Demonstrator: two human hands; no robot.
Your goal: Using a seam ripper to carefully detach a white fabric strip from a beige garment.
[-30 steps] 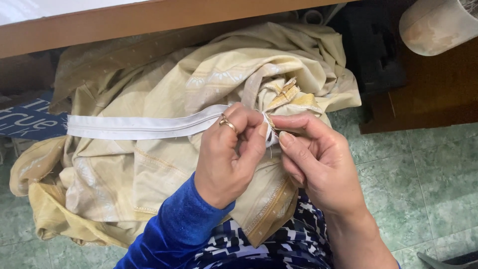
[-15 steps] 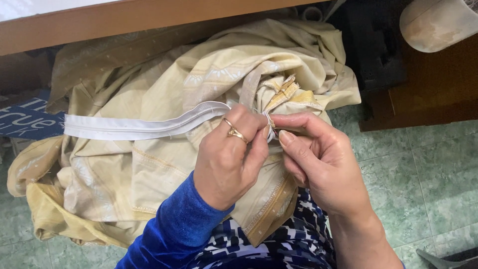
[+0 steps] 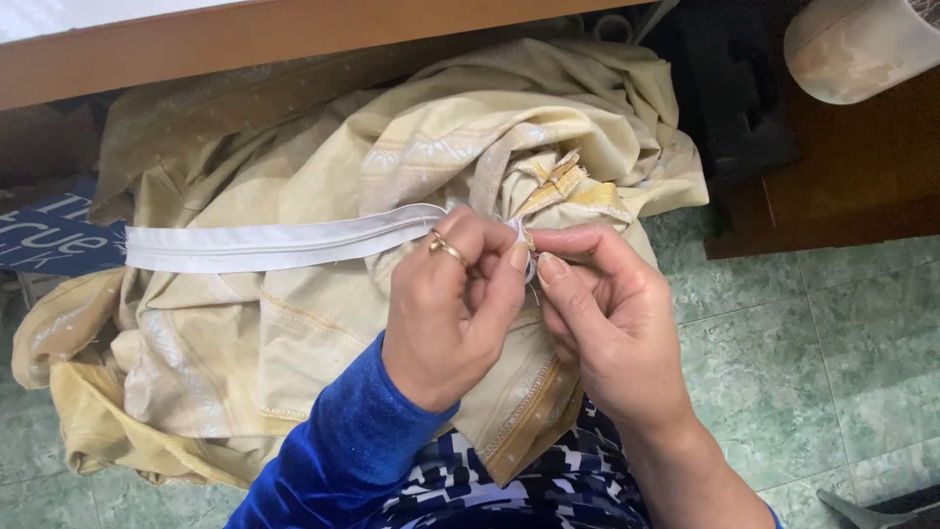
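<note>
A pale yellow embroidered garment (image 3: 323, 323) lies heaped over my lap and the floor. A long white zipper tape (image 3: 264, 243) runs across it from the left to my fingers. My left hand (image 3: 446, 313), in a blue velvet sleeve with a gold ring, pinches the zipper's right end. My right hand (image 3: 612, 323) meets it from the right, thumb and forefinger closed on the same end of the tape, beside a bunched fold of the cloth (image 3: 553, 181). The zipper's tip is hidden between the fingertips.
A wooden table edge (image 3: 294, 39) crosses the top. A cream cylindrical object (image 3: 852, 49) sits at the top right above dark wooden furniture (image 3: 832, 196). Green marbled floor tiles (image 3: 813, 353) lie to the right. A blue printed item (image 3: 49, 235) shows at the left.
The zipper tape has shifted slightly and its right end has been drawn further into my fingers. Both hands have stayed close together on that end.
</note>
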